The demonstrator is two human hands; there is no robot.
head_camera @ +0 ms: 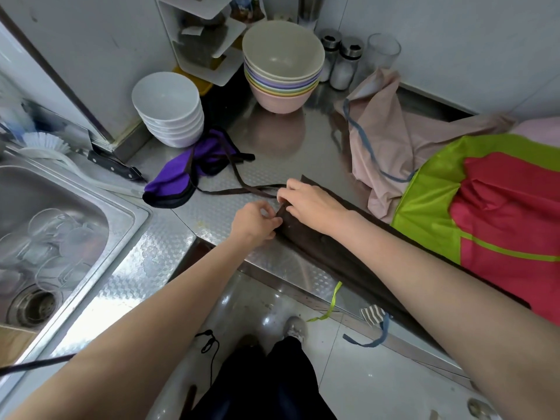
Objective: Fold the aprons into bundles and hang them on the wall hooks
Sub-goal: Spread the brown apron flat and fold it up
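Left hand (253,222) pinching the end of a brown apron (321,241) folded into a long strip along the steel counter's (169,247) front edge; right hand (306,204) pressing it, fingers curled on the cloth.

The surface (272,262) is embossed, shiny steel, like the sink (91,207). The brown apron (327,247) is matt cloth; the red-green one (500,213) has a slight sheen. Floor tiles (348,374) are glossy.
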